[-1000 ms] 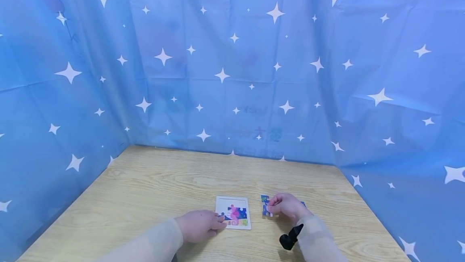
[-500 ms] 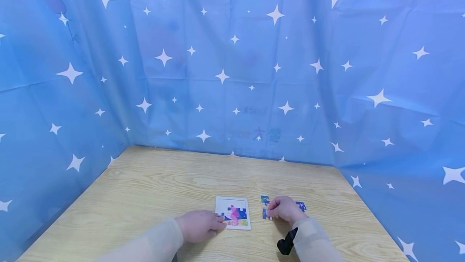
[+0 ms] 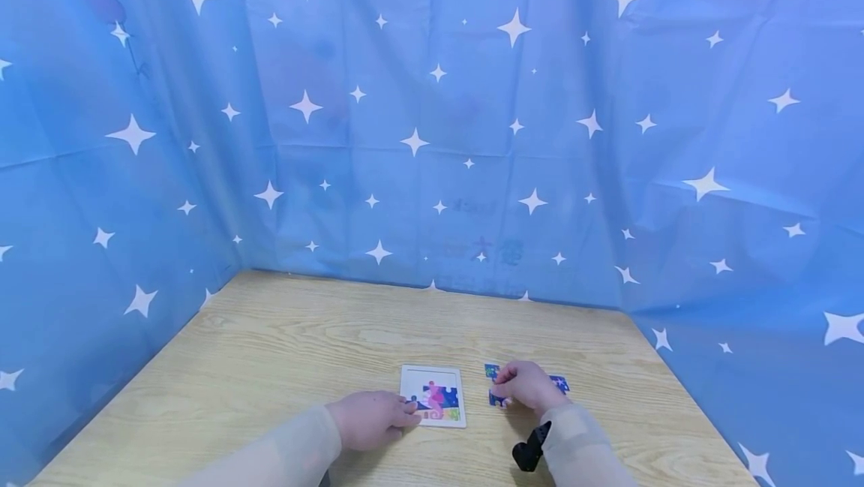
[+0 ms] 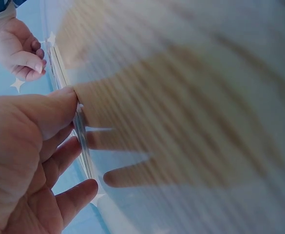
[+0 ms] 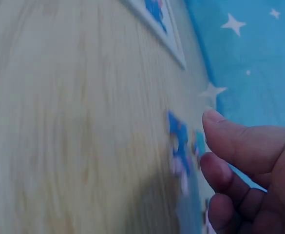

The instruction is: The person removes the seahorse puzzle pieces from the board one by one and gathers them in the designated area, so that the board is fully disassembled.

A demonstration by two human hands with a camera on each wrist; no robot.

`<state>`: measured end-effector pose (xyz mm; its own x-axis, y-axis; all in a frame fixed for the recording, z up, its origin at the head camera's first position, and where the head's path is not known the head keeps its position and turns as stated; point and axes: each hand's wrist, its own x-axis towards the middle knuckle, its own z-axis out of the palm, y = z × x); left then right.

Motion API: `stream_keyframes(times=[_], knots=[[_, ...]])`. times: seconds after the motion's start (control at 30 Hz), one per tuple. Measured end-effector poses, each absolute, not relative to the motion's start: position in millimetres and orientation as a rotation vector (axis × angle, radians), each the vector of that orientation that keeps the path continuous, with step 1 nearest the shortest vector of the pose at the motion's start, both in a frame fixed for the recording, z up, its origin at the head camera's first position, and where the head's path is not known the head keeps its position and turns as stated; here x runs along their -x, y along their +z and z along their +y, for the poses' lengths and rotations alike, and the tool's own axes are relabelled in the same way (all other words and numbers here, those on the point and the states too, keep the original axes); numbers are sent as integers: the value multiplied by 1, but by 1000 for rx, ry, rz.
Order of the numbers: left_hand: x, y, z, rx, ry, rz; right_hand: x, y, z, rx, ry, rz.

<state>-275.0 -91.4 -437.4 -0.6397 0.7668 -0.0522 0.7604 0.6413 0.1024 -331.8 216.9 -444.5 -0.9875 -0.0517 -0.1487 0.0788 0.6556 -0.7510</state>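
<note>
A white-framed puzzle board (image 3: 417, 380) lies on the table, its lower part filled with pieces showing a pink seahorse (image 3: 436, 401) on dark blue. My left hand (image 3: 373, 419) rests at the board's near left corner. In the left wrist view its thumb (image 4: 62, 109) touches the thin board edge, and the other fingers stretch out loosely. My right hand (image 3: 533, 387) is over the loose pieces, fingers bent, thumb and index slightly apart with nothing visible between them. Beside its fingertips lies a dark blue piece (image 3: 498, 400); a blue-green piece (image 3: 491, 371) sits just behind.
Another blue piece (image 3: 559, 383) shows beyond my right hand, which partly hides the group. A black wrist mount (image 3: 530, 449) hangs under the right sleeve. The wooden table (image 3: 324, 322) meets a blue star-patterned curtain (image 3: 405, 172) at the back and sides.
My right hand has shifted a little left and nearer, uncovering more of the piece on its right. The dark blue piece by its fingertips has turned slightly. My left hand and the board stay put.
</note>
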Motion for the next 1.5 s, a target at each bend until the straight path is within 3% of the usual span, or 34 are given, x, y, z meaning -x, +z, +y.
stream_keyframes(times=[0.7,1.5], knots=[[275,-437,-92,-1352,98,2763,337,-442,138,342,-1232,2656],[278,-440,-91,-1367,148,2784,333,-456,113,178,-1260,2692]])
